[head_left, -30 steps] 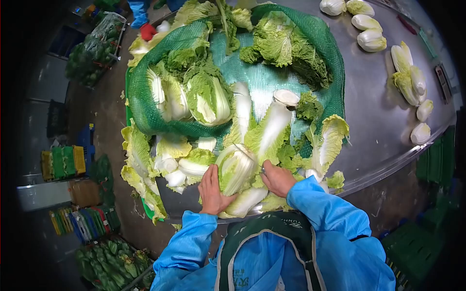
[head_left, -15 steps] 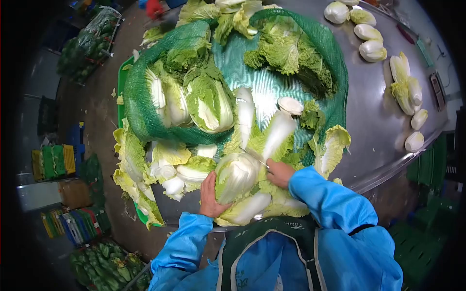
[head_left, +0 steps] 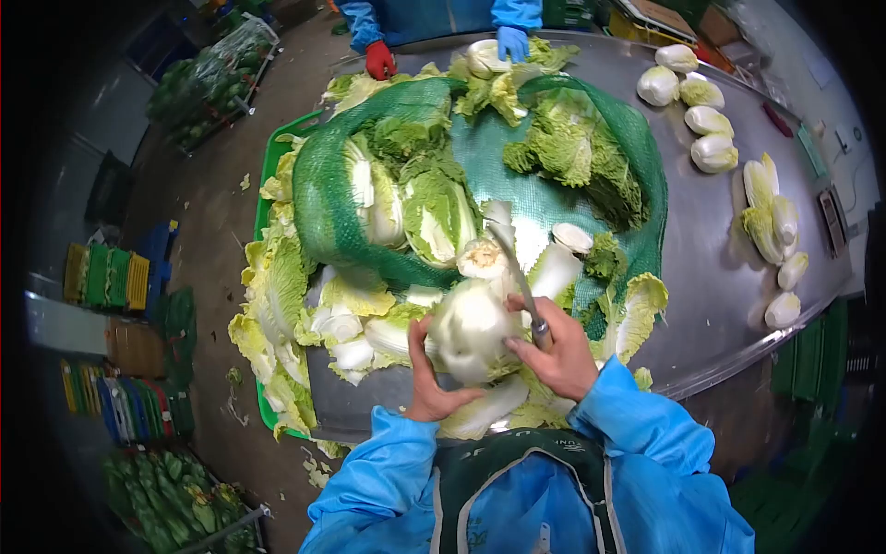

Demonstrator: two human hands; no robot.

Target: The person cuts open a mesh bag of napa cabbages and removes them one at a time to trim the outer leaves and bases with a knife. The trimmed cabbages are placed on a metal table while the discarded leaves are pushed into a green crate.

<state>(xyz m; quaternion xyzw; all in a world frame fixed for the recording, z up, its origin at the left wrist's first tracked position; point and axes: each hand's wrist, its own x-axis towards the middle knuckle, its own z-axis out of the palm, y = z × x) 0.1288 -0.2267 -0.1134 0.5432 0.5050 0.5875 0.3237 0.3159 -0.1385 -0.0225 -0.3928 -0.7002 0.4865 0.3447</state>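
My left hand (head_left: pixel 436 377) is against the left side of a pale cabbage (head_left: pixel 472 332), thumb and fingers around it. My right hand (head_left: pixel 560 353) grips a knife (head_left: pixel 529 294) by its handle and touches the cabbage's right side. The curved blade points up and away from me. A cut cabbage base (head_left: pixel 484 258) shows just beyond the cabbage. Loose leaves (head_left: pixel 484 411) lie beneath. In front, a green mesh bag (head_left: pixel 325 217) lies open around several cabbages, one of them a leafy green head (head_left: pixel 438 210).
Several trimmed heads (head_left: pixel 707 122) lie along the right of the metal table (head_left: pixel 688 305). Outer leaves (head_left: pixel 277 305) cover the rim of a green tray (head_left: pixel 274 166) at left. Across the table, a co-worker's red glove (head_left: pixel 379 60) and blue glove (head_left: pixel 513 43) are near leaves.
The cabbage has turned and lifted between my hands. My right hand's knife now points upward. A cut base has appeared beyond the cabbage. The co-worker's gloves have come into view as the camera shifted.
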